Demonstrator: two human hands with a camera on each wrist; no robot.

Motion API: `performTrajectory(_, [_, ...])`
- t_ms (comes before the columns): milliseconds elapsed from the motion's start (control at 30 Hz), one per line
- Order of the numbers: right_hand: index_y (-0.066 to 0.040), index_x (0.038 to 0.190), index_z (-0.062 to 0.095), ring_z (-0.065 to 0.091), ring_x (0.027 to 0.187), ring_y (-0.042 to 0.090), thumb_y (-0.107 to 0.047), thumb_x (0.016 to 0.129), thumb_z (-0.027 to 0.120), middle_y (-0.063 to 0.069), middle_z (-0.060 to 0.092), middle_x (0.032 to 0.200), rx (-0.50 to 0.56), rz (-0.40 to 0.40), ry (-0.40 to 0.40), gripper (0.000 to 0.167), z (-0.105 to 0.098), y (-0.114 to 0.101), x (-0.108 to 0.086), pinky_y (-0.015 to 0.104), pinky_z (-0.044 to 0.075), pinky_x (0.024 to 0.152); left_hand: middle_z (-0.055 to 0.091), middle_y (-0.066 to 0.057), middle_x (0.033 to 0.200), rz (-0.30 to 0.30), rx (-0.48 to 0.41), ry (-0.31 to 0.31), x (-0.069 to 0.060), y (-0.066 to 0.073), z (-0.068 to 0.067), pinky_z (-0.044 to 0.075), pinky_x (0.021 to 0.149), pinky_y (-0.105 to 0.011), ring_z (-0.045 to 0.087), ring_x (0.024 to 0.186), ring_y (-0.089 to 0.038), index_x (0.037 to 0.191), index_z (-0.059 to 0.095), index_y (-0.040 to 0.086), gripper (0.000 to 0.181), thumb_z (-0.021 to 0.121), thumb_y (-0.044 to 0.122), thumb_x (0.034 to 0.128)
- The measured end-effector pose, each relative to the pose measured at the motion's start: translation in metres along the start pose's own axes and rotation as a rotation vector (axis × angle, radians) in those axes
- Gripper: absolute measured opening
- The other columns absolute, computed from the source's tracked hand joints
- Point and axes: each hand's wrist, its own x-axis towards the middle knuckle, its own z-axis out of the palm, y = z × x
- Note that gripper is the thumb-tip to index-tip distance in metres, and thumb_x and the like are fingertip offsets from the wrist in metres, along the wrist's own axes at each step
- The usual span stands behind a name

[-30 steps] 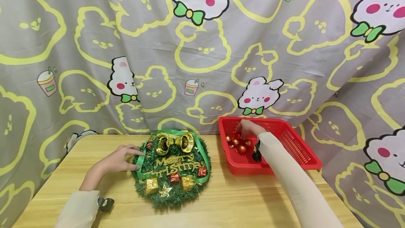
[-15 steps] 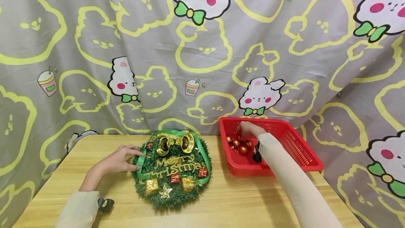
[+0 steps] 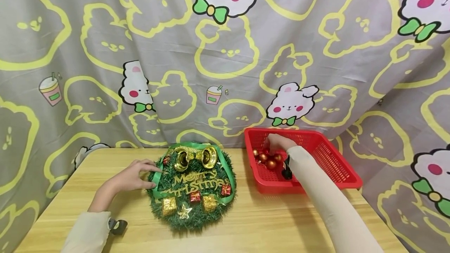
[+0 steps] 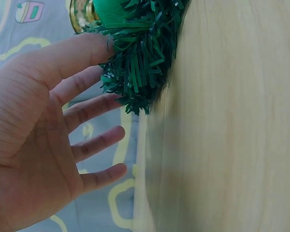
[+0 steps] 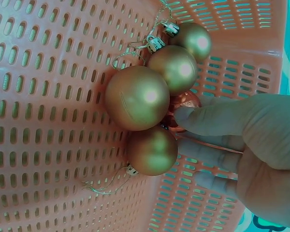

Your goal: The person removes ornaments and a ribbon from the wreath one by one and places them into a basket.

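Note:
A green Christmas wreath lies on the table, trimmed with gold bells, a green ribbon, gold "Merry Christmas" lettering, a star and small gift boxes. My left hand rests at its left edge, thumb and fingers spread, with fingertips at the tinsel. My right hand reaches inside a red plastic basket. In the right wrist view its thumb and a finger pinch a shiny red ornament, partly hidden behind several matte gold-brown baubles with hanging strings.
The wooden table runs up to a grey cartoon-print curtain behind and at the sides. The basket's raised, slotted walls surround the right hand. A bare strip of table separates wreath and basket.
Both hands stay almost where they were, the left at the wreath and the right in the basket. The head view has shifted slightly.

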Motion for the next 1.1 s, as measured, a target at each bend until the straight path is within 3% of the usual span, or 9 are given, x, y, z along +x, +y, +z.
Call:
performTrajectory(233, [-0.006,0.109,0.077,0.064,0.083,0.023,0.011,0.080,0.068,0.009,0.073,0.096,0.029,-0.009,-0.011,0.035,-0.002,-0.001,-0.002,0.037,0.063,0.075,0.055,-0.027,0.140,0.003,0.001,0.007,0.000,0.000,0.000,0.040,0.097,-0.075,0.045,0.125,-0.050,0.125,0.072,0.013,0.050,0.085,0.033,0.0809])
performTrajectory(700, [-0.007,0.108,0.078,0.066,0.086,0.026,0.005,0.083,0.072,0.009,0.073,0.096,0.027,0.008,-0.016,0.028,-0.003,-0.006,-0.004,0.041,0.063,0.080,0.055,-0.028,0.140,-0.003,0.002,0.007,-0.001,0.000,0.000,0.040,0.098,-0.076,0.045,0.125,-0.051,0.124,0.072,0.013,0.050,0.085,0.032,0.0804])
performTrajectory(933, [-0.002,0.106,0.078,0.065,0.083,0.019,0.008,0.080,0.074,0.010,0.077,0.097,-0.055,-0.066,0.005,0.028,-0.005,-0.008,-0.003,0.036,0.062,0.080,0.055,-0.028,0.139,0.010,0.012,0.010,0.000,-0.002,0.001,0.042,0.097,-0.074,0.046,0.124,-0.050,0.124,0.072,0.013,0.050,0.085,0.033,0.0803])
performTrajectory(1100, [-0.003,0.109,0.078,0.066,0.087,0.023,0.003,0.083,0.075,0.009,0.076,0.099,-0.048,-0.040,-0.015,0.028,-0.010,-0.010,-0.006,0.039,0.062,0.080,0.057,-0.025,0.137,0.022,0.014,0.012,0.000,-0.003,0.001,0.043,0.096,-0.072,0.047,0.122,-0.047,0.124,0.072,0.013,0.049,0.085,0.032,0.0810])
